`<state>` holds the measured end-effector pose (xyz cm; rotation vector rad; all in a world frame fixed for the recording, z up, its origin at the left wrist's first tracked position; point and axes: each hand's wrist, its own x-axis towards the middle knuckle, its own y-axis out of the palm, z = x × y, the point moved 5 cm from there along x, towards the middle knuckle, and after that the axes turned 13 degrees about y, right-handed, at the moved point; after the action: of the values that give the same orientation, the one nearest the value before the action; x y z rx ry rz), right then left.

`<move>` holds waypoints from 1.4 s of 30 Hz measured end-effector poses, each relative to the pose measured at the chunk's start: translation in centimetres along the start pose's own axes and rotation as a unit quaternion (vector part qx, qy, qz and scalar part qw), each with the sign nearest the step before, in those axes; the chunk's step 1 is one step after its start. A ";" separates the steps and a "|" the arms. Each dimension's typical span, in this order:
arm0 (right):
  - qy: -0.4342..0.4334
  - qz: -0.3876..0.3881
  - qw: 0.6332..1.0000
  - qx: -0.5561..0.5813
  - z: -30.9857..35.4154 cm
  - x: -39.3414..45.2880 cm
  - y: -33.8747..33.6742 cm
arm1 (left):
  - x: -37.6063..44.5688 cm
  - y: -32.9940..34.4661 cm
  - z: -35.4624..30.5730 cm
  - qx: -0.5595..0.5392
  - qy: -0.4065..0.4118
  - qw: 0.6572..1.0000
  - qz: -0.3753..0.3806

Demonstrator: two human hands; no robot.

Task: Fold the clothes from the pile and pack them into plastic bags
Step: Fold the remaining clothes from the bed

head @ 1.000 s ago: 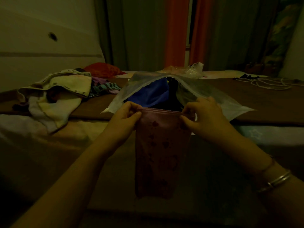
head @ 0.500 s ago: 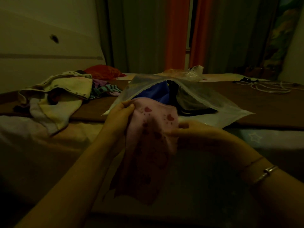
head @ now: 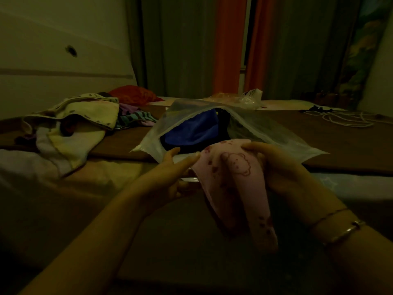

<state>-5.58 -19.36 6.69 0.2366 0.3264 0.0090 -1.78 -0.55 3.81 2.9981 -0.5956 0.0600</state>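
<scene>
A small pink garment [head: 238, 179] printed with hearts and a cartoon figure hangs folded over in front of me. My right hand [head: 282, 169] grips its top right side, thumb on the front. My left hand [head: 170, 173] has relaxed, straight fingers whose tips touch the cloth's left edge. Just beyond lies a clear plastic bag [head: 276, 133] with its mouth open toward me, holding a blue garment [head: 191, 130] and something dark. A pile of clothes [head: 72, 128] lies at the left on the brown surface.
A red item [head: 134, 95] and striped clothes [head: 136, 120] sit behind the pile. Crumpled plastic [head: 248, 99] lies behind the bag, and a white cord [head: 346, 119] is coiled at the far right. Curtains hang at the back.
The pink garment, held stretched flat by both hands a second ago, is now folded over. My left hand has let go of its corner and my right hand carries it.
</scene>
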 end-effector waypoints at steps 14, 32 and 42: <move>-0.031 -0.158 0.967 -0.198 0.2 0.7 -1.0 | -0.7 -1.6 -2.1 0.120 0.183 0.969 -0.114; -0.036 0.008 0.977 -0.212 0.5 0.1 0.9 | -0.4 -1.4 -3.3 -0.008 0.102 0.994 -0.039; -0.065 -0.096 0.848 -0.517 -0.5 0.3 1.4 | -0.2 0.6 -3.3 0.297 0.080 0.951 0.026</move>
<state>-5.44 -17.91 6.45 -0.8726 0.1717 -0.0286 -2.32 -0.76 7.14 3.4917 -0.7506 0.5798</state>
